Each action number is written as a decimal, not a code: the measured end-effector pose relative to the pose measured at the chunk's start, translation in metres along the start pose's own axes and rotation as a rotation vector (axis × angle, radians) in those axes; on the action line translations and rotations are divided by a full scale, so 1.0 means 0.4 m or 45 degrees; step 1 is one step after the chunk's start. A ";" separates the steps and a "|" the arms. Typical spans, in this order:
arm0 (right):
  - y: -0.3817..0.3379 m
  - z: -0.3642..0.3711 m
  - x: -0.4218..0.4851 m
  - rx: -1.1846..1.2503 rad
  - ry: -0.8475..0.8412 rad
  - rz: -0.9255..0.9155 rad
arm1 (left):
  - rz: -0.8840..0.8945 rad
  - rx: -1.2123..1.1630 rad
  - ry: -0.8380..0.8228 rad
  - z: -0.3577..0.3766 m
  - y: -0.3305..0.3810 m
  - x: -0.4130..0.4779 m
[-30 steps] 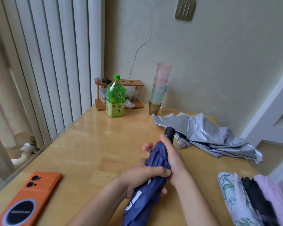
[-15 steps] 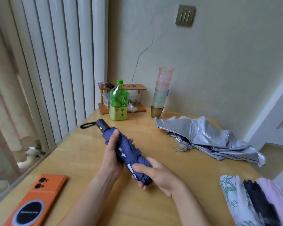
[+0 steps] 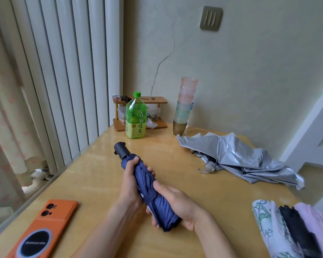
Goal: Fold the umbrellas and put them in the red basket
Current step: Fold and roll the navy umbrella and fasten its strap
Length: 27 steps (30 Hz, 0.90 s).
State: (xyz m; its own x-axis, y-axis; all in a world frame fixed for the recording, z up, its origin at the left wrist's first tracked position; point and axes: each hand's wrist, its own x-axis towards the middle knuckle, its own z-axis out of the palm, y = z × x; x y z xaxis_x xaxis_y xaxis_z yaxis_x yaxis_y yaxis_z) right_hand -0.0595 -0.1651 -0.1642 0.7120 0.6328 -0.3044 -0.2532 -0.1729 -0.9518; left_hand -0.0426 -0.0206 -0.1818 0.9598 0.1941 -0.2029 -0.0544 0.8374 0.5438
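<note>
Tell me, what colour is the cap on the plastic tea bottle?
Bright green: the round screw cap, seen best in the head view.

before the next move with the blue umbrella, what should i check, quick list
1. Grip: left hand and right hand both hold the blue umbrella: ok.
2. Shaft pushed in, black handle sits right against the cloth: ok.
3. Cloth gathered round the shaft: ok.
4. Strap fastened: cannot tell, the hands cover it.
5. Red basket in sight to drop it in: not ok, none in view.
6. Silver umbrella folded: not ok, it lies loose on the table.
</note>
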 end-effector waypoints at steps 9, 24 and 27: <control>-0.002 -0.012 0.004 0.069 0.004 -0.002 | -0.017 0.070 -0.026 -0.007 -0.005 0.017; -0.009 0.006 -0.001 0.193 0.076 -0.046 | 0.065 0.664 -0.033 0.000 -0.015 -0.013; -0.010 0.009 -0.001 0.174 0.112 -0.065 | 0.081 0.690 -0.023 0.004 -0.019 -0.015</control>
State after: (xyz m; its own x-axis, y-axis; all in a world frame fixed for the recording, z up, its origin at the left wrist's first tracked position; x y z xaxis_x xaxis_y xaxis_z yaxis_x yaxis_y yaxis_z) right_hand -0.0610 -0.1621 -0.1601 0.7796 0.5683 -0.2632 -0.2973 -0.0341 -0.9542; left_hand -0.0476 -0.0291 -0.1835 0.9641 0.2231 -0.1443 0.0325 0.4400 0.8974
